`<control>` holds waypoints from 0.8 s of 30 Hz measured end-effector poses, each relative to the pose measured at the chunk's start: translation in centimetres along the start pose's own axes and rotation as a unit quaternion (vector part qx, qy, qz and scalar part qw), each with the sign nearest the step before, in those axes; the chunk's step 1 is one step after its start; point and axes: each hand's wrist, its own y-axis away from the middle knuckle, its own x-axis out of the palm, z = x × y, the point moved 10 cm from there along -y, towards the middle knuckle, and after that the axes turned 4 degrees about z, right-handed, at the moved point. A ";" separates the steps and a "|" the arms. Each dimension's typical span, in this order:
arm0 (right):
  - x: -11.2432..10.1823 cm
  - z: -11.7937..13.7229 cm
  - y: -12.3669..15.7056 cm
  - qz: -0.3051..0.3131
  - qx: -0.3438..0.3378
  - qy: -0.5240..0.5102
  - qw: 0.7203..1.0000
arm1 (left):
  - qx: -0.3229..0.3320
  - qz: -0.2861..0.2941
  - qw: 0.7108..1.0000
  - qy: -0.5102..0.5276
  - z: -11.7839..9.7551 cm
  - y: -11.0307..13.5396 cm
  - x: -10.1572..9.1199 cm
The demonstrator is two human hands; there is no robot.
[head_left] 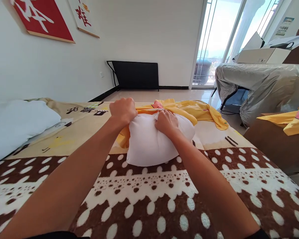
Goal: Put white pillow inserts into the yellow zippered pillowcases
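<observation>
A plump white pillow lies in the middle of the bed, on a brown and cream dotted blanket. My left hand is a closed fist gripping the pillow's far left top edge. My right hand presses on the pillow's top, its fingers curled into the fabric. A yellow pillowcase with a pink patch lies crumpled just behind the pillow and partly under it.
A second white pillow rests at the bed's left edge by the wall. To the right stand a brown box with yellow cloth on it and furniture under plastic sheeting. A black radiator lines the far wall.
</observation>
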 end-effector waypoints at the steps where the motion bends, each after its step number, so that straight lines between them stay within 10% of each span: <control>1: 0.0 -0.1 -0.1 -0.001 0.005 0.002 1.000 | 0.006 -0.004 1.000 -0.005 0.0 0.2 -0.1; 8: -0.1 -1.0 -0.5 -0.025 0.031 0.009 0.999 | 0.076 -0.022 0.996 -0.041 -0.3 3.7 0.1; 16: 0.0 0.5 0.7 -0.118 0.030 0.085 0.989 | 0.221 -0.156 0.955 -0.125 -5.8 10.2 -1.2; 24: -0.1 -0.6 1.2 -0.144 0.007 0.063 0.988 | 0.245 -0.215 0.937 -0.127 -9.2 11.0 1.1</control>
